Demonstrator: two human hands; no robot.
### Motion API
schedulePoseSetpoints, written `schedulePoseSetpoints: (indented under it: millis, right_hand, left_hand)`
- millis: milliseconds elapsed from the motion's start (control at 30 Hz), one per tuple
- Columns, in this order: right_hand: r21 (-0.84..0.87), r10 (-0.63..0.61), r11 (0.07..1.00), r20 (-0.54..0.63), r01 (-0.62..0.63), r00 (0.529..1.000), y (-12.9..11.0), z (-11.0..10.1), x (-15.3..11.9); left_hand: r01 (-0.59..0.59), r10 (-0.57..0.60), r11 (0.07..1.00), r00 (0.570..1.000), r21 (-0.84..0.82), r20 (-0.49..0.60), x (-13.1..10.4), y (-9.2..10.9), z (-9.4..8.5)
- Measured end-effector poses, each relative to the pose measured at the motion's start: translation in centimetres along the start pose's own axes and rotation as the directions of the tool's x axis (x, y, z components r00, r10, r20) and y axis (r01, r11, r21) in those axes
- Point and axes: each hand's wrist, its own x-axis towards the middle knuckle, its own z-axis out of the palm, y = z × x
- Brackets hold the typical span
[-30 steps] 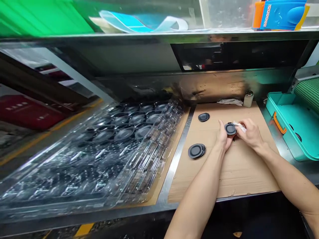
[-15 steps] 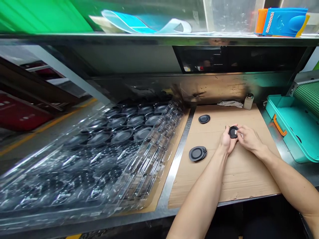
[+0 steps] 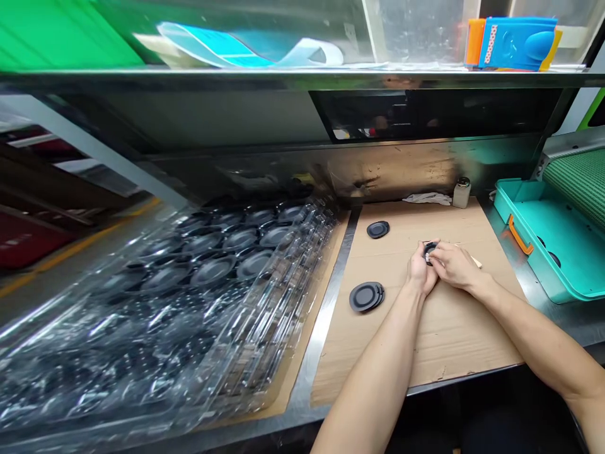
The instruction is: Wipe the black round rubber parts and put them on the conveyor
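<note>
My left hand (image 3: 420, 271) is closed around a small black round part (image 3: 430, 251), held just above the cardboard sheet. My right hand (image 3: 454, 265) pinches a slim tool whose white tip (image 3: 428, 257) touches the inside of the part. A pale stick end (image 3: 476, 261) shows behind the right hand and seems to belong to the same tool; its middle is hidden by the fingers. Left of the hands lie a single-looking black oval part (image 3: 378, 229) and a small overlapping stack of black oval parts (image 3: 366, 297).
Clear plastic trays (image 3: 265, 328) holding many black parts fill the left side. A teal bin (image 3: 543, 268) with an orange handle stands right, black pieces inside. A small bottle (image 3: 462, 192) and white glove-like cloth (image 3: 428, 198) are at the back, below a metal shelf (image 3: 283, 81).
The view has swung slightly right. The black part is now tipped more on edge between my hands, and the pale stick end has come into sight behind my right hand.
</note>
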Motion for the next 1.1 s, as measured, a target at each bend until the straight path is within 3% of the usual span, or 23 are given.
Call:
schedulePoseSetpoints:
  millis: [133,267,333,433,533,700,867,1000,1100]
  right_hand:
    - [-0.097,0.164,0.980,-0.098,-0.174,0.981,0.4,-0.2,-0.6]
    - [-0.008,0.021,1.000,-0.042,-0.021,0.999,-0.1,0.6,-0.8]
    - [0.021,-0.012,1.000,-0.088,0.014,0.996,-0.5,1.1,-0.3]
    - [-0.023,0.083,0.996,-0.200,-0.089,0.976,-0.8,1.4,0.5]
    - [-0.094,0.170,0.977,-0.211,-0.193,0.963,-0.7,1.2,0.4]
    - [-0.032,0.141,0.989,-0.110,-0.145,0.984,-0.7,0.9,-0.3]
    - [0.042,0.269,0.963,-0.256,-0.267,0.928,0.0,1.0,0.4]
    - [0.189,0.119,0.980,-0.314,-0.061,0.942,-0.1,1.5,0.6]
    - [0.150,0.080,0.988,-0.332,-0.031,0.940,-0.5,1.6,0.7]
  left_hand:
    - [0.017,-0.018,1.000,1.000,-0.018,-0.008,-0.1,0.4,0.0]
    - [0.026,-0.026,0.999,1.000,-0.031,0.004,-0.3,0.3,0.2]
    - [0.017,-0.017,0.999,1.000,-0.028,0.025,-0.3,0.0,0.2]
    - [-0.035,0.035,0.999,0.999,-0.039,0.009,-0.2,-0.3,0.2]
    - [-0.065,0.064,0.997,0.998,-0.040,-0.026,-0.2,-0.4,0.1]
    - [-0.040,0.040,0.999,0.999,0.016,0.022,-0.2,-0.5,0.0]
    - [-0.068,0.070,0.997,0.997,-0.040,0.031,-0.3,-0.4,0.3]
    - [-0.062,0.063,0.998,0.997,-0.034,0.039,-0.6,-0.7,0.8]
    - [-0.067,0.070,0.997,0.994,-0.037,0.088,-0.9,-0.7,0.9]
